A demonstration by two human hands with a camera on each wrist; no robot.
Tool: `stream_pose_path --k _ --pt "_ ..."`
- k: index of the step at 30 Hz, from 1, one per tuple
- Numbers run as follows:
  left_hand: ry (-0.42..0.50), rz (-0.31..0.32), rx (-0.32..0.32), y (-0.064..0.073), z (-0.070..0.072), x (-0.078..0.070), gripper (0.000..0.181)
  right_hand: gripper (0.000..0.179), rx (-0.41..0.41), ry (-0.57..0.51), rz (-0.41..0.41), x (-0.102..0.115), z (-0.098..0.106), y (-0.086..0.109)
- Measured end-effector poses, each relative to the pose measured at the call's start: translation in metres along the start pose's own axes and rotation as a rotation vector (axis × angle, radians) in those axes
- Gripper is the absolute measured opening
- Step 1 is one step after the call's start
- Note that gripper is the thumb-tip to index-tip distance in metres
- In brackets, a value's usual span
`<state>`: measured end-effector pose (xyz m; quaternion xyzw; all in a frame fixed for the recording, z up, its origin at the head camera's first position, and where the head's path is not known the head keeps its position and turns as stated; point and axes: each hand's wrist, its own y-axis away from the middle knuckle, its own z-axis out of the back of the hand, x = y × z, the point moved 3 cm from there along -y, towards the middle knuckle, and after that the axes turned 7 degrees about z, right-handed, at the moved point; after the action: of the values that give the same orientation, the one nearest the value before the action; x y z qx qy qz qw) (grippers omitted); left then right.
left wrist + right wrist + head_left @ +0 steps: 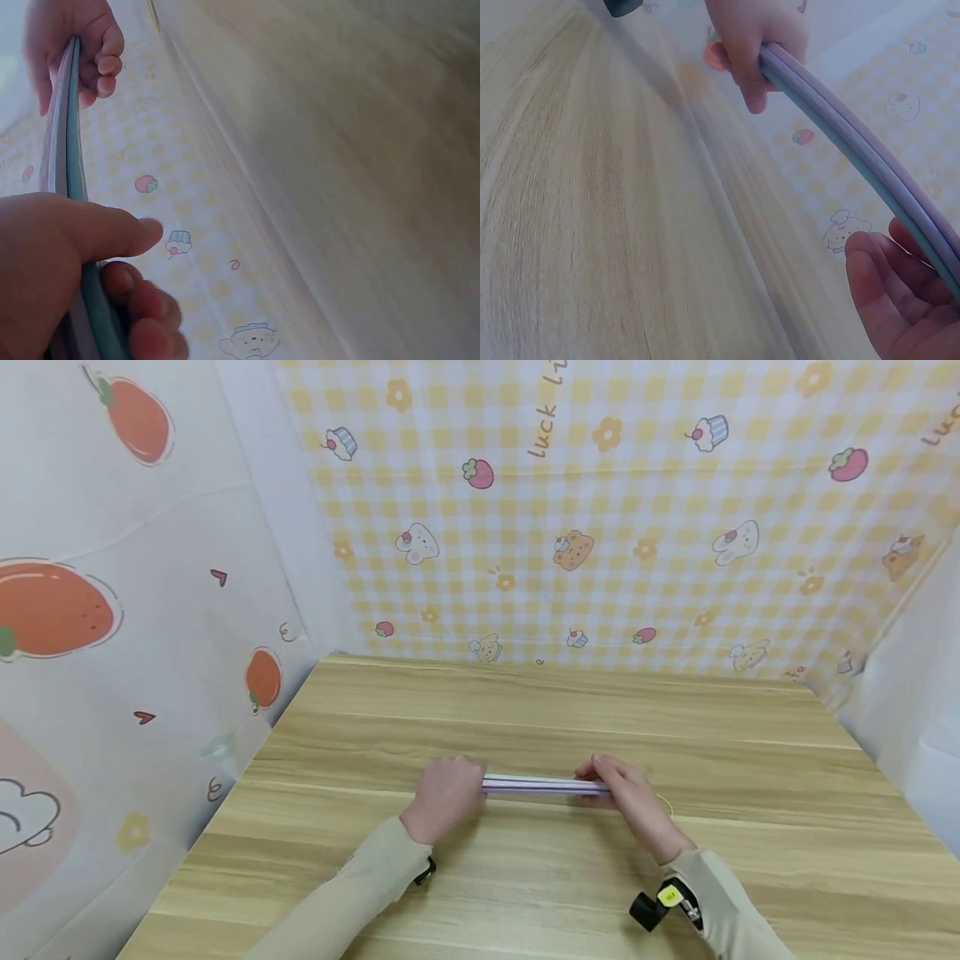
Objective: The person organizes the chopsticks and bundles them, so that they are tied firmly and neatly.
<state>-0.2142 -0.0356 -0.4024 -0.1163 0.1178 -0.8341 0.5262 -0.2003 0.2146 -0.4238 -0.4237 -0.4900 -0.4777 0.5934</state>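
Between the two hands lies a thin, layered pastel bundle (543, 785), seen edge-on, its exact kind unclear. Teal, lavender and pinkish layers of this bundle (862, 154) run side by side in the right wrist view. My left hand (450, 789) grips one end, thumb on one side and curled fingers on the other, as the left wrist view shows of that hand (82, 244). At the other end, my right hand (630, 797) holds the bundle loosely between thumb and bent fingers. The palm partly hides that end. Close by the right hand (904, 292), the fingertips curl beside the teal side.
Beneath the hands is a wood-grain table (540, 718). A checked yellow cloth (525, 527) hangs behind it, and a white fruit-print cloth (150, 568) on the left. A thin yellow loop (667, 805) shows by the right hand. A black camera mount (648, 910) sits at the right wrist.
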Motion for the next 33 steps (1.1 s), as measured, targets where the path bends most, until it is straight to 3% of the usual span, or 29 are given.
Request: stream_pose_path --k 9,17,24,33 --pt "-0.131 -0.037 -0.122 0.0 0.0048 -0.005 0.038 0.058 0.0 0.005 -0.015 -0.0045 0.0006 -0.001" --pt "-0.162 -0.027 -0.1 0.0025 0.0079 -0.0067 0.043 0.058 -0.002 0.024 -0.015 -0.0055 0.0013 -0.0034" --pt "-0.19 -0.078 -0.151 0.004 0.0058 -0.0068 0.046 0.057 -0.016 0.011 -0.024 -0.0068 0.0016 -0.0047" --pt "-0.135 -0.088 -0.134 0.001 0.0046 -0.0044 0.039 0.057 -0.022 0.003 -0.027 -0.007 0.0033 -0.0043"
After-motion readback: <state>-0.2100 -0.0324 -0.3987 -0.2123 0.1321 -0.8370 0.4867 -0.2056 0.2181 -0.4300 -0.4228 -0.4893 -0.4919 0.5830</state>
